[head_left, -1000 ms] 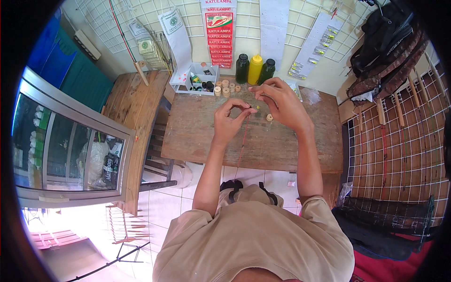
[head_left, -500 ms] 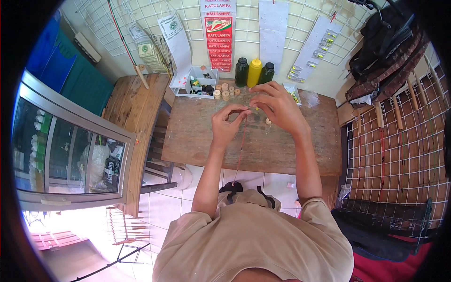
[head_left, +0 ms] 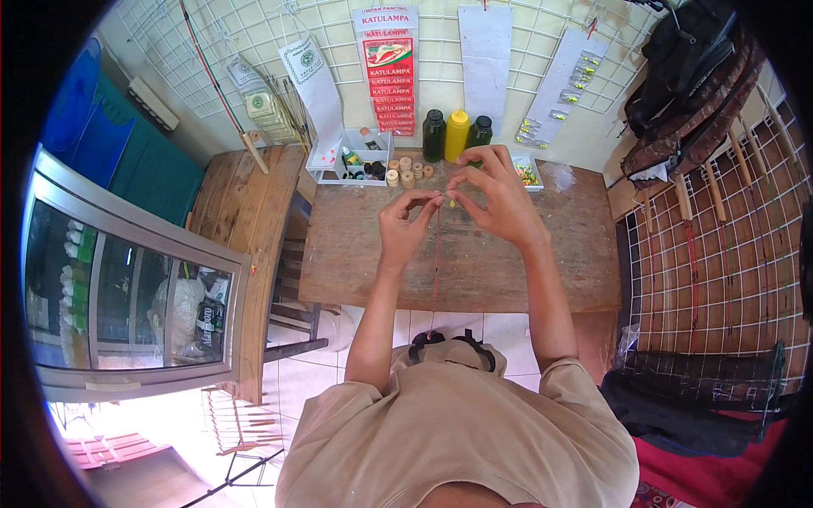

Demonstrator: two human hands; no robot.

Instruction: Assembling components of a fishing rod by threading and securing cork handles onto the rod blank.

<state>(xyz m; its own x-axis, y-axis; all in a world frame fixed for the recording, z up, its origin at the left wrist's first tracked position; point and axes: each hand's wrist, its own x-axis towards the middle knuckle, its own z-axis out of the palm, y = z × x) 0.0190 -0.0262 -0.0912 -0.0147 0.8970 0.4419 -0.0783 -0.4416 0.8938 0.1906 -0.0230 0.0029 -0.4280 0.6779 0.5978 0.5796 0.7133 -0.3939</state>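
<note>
Above the wooden table [head_left: 373,271], my left hand [head_left: 406,224] is closed in a pinch at the upper end of a thin red strand [head_left: 436,271]. From those fingertips the strand runs down past the table's front edge toward my lap; whether it is a line or a slim rod tip is hard to tell. Just right of it, my right hand [head_left: 500,199] bends its thumb and index finger together close to the left fingertips. A tiny yellow piece [head_left: 452,203] shows right below them. What exactly the right fingers grip is too small to make out.
Behind my hands stand several wooden spools [head_left: 407,178], a white compartment tray [head_left: 351,180] with small bottles, a yellow squeeze bottle [head_left: 457,135] and two dark bottles [head_left: 434,135]. A small white tray [head_left: 527,173] sits right. A glass cabinet [head_left: 135,296] stands left; rods hang on a rack [head_left: 720,254] right.
The view has shifted slightly, with the table lower in it. Both hands stay close together; the right hand has come slightly nearer the left. A round wooden piece below the right hand no longer shows.
</note>
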